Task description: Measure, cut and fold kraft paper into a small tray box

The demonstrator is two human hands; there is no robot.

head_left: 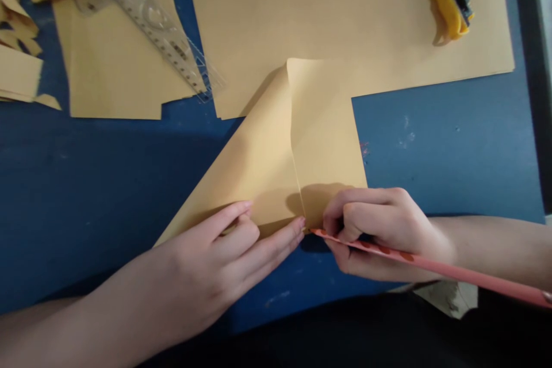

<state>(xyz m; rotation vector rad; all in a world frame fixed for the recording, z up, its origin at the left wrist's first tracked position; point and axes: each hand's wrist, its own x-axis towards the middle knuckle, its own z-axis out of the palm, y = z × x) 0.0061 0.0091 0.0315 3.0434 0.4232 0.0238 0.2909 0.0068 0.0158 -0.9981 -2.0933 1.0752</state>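
Holding a pink pencil [431, 264] in the tightly bent fingers of the right hand [388, 221], right of lower centre, its long axis slanting from the tip near lower centre down to the right edge. Resting the left hand [228, 259] on the folded paper [259, 155] in mid-frame, fingers partly stretched, gripping nothing visible. Aiming the pencil tip leftward, just beside the left fingertips, near the foot of the flap's near-upright edge, over the blue counter [431, 149]. Hard to tell, in shadow, about contact between tip and paper.
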